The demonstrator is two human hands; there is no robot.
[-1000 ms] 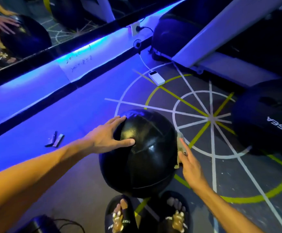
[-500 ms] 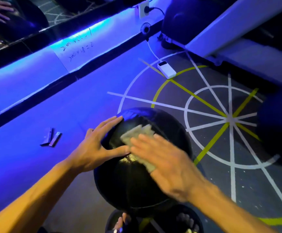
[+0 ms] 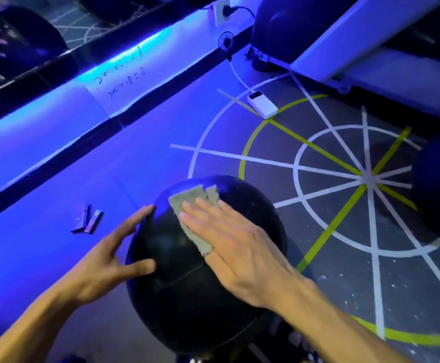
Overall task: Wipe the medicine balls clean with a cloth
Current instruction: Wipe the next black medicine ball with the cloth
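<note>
Large black leather medicine ball (image 3: 187, 284) sits on grey gym floor (image 3: 331, 284) at edge of white-and-yellow taped circle pattern (image 3: 365, 176). Right hand (image 3: 239, 247) flat, fingers straight and together, presses grey-green rag cloth (image 3: 195, 205) onto ball's top. Left hand (image 3: 108, 260) spread, fingers apart, braces ball's left side. White power bank (image 3: 262, 104) lies well apart on floor; two small dark sticks (image 3: 87, 220) near left hand

Power bank (image 3: 262, 104), white, on the floor (image 3: 161, 142) markings, cabled to a small fan (image 3: 225, 42) by the wall. Two dark flat pieces (image 3: 89, 220) near the floor's left edge.
</note>
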